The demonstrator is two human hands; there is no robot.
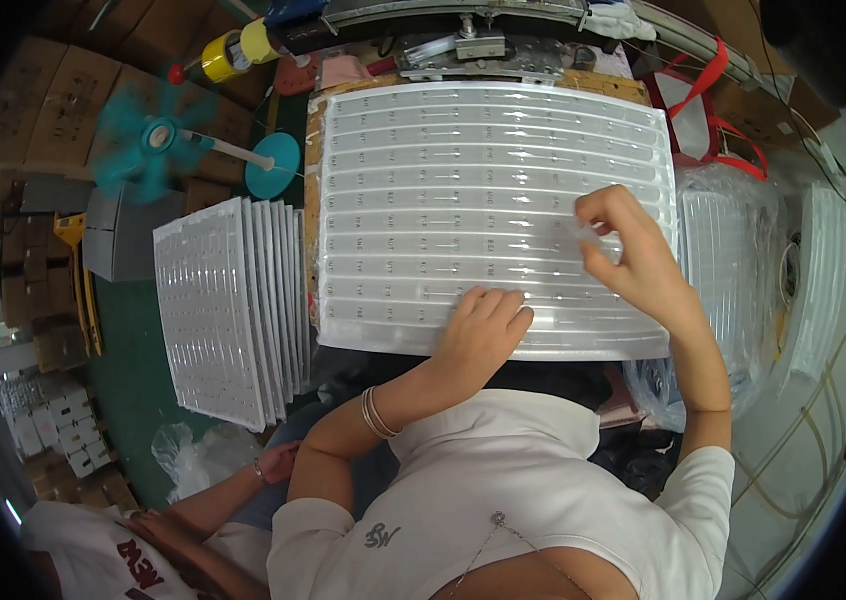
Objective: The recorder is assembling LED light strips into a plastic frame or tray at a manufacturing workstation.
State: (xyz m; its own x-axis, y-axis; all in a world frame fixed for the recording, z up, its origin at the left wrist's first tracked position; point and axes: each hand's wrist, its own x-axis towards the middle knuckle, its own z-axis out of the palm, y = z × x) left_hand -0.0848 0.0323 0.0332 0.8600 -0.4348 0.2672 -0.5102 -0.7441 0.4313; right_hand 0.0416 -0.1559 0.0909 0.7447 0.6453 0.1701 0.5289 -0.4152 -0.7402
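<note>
A large white plastic tray [398,240] with long ribbed rows and small dark markings lies on the worktable in front of me. My left hand [483,325] rests on its near edge, fingers stretched out and lying on the rows. Above the tray's right half, my right hand [633,245] is closed in a pinch. Between its thumb and forefinger is a small clear piece [580,230], seemingly plastic, whose exact kind I cannot make out. A small bright spot shows by the left fingertips; I cannot tell whether it is glare.
Similar trays [208,310] stand stacked on edge to the left. Plastic-wrapped trays [718,250] stand at the right. A teal fan [158,135] and cardboard boxes [48,100] are at the far left. A metal fixture [480,45] is behind the tray. Another person's hand [278,462] is at lower left.
</note>
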